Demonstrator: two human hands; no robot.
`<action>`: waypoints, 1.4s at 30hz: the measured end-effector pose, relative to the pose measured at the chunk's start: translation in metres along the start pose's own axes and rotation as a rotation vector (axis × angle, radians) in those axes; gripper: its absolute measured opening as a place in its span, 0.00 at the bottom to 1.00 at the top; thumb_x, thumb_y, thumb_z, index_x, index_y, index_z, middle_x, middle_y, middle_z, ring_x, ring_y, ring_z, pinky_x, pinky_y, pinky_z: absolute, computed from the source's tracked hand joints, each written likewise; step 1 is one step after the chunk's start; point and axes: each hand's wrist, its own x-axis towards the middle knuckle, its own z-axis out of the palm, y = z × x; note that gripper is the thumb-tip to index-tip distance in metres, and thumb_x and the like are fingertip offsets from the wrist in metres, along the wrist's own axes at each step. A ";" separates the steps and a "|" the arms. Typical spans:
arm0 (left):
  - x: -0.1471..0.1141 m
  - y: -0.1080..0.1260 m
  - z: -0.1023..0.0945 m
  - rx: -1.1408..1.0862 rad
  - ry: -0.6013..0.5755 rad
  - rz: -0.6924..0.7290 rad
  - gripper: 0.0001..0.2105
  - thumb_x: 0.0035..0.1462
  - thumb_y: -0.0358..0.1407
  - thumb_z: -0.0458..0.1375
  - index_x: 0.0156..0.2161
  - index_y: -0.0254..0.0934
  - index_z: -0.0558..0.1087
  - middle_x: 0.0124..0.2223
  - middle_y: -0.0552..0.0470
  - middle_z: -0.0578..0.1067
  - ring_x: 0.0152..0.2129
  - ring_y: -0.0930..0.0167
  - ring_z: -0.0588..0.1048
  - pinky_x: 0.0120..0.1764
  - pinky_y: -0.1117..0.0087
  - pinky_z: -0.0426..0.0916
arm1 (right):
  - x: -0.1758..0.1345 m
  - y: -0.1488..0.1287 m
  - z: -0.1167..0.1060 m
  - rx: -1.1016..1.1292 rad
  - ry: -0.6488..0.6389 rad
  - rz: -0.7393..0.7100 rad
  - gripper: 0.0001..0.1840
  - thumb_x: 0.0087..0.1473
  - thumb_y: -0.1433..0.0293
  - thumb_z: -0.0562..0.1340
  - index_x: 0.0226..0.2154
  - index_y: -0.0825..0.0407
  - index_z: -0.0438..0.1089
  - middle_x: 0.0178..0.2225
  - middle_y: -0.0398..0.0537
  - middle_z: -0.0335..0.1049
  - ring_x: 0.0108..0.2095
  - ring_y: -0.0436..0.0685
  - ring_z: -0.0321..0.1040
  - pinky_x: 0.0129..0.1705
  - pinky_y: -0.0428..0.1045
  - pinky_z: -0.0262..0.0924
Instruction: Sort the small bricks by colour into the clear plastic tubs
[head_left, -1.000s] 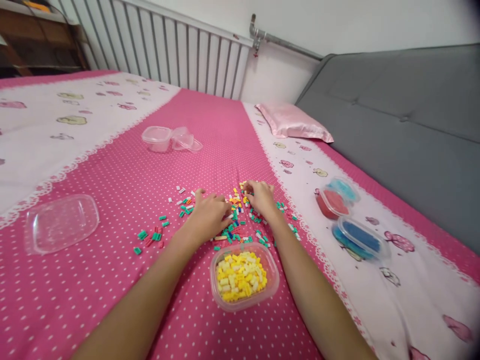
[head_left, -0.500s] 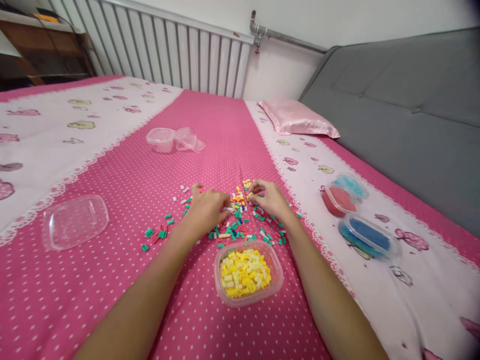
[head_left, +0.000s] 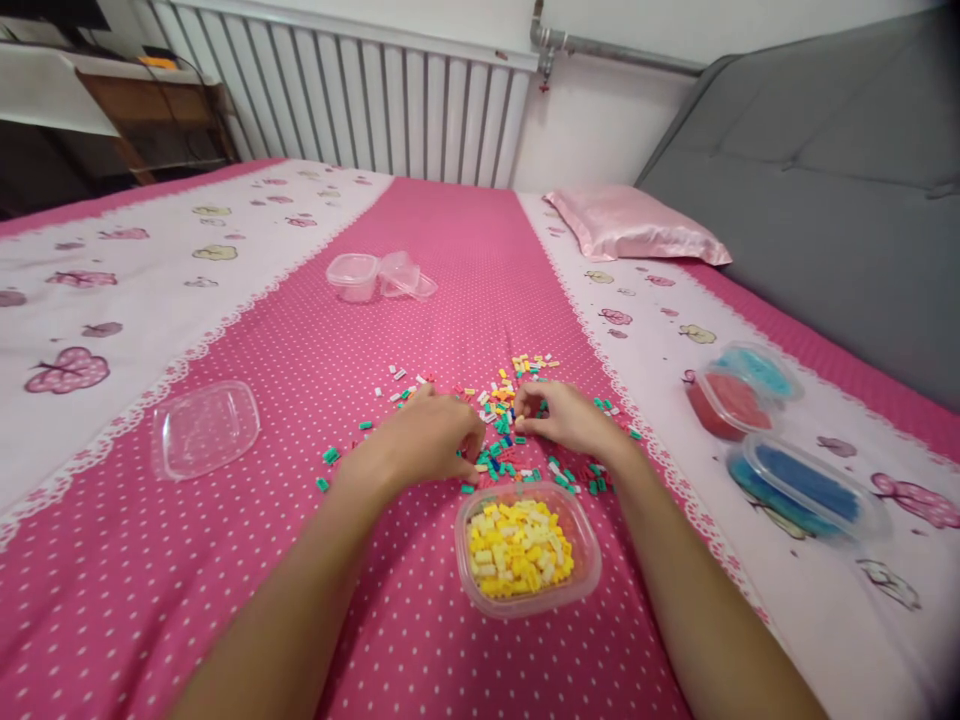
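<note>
In the head view, the right hand (head_left: 568, 416) pinches a pale-yellow brick (head_left: 520, 423), the left hand (head_left: 426, 440) curls over loose bricks (head_left: 501, 426) strewn between and beyond both, its grasp impossible to tell, and a tub (head_left: 525, 606) of yellow bricks (head_left: 517, 548) sits nearer the wearer than either hand.

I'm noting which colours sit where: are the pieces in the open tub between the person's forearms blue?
No, the visible pieces in that tub are yellow and pale yellow.
</note>
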 end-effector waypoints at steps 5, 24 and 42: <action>0.007 0.016 0.010 0.093 -0.048 -0.017 0.03 0.51 0.31 0.66 0.28 0.39 0.77 0.29 0.53 0.80 0.31 0.65 0.77 0.42 0.65 0.59 | 0.002 0.000 -0.004 0.135 -0.005 -0.059 0.04 0.48 0.75 0.66 0.31 0.52 0.72 0.30 0.45 0.75 0.33 0.54 0.72 0.39 0.49 0.64; 0.011 -0.027 0.000 -0.758 0.432 -0.143 0.05 0.50 0.32 0.63 0.32 0.33 0.72 0.29 0.51 0.80 0.28 0.71 0.79 0.32 0.73 0.73 | 0.006 -0.005 0.006 0.330 -0.037 -0.065 0.04 0.53 0.70 0.65 0.33 0.53 0.76 0.32 0.47 0.78 0.33 0.53 0.73 0.38 0.49 0.66; 0.016 -0.019 0.004 -0.795 0.359 -0.141 0.05 0.50 0.31 0.65 0.34 0.33 0.78 0.29 0.50 0.82 0.27 0.71 0.80 0.31 0.74 0.74 | 0.008 -0.015 0.012 0.444 0.012 -0.024 0.04 0.50 0.70 0.69 0.32 0.53 0.77 0.32 0.48 0.79 0.34 0.54 0.74 0.39 0.49 0.66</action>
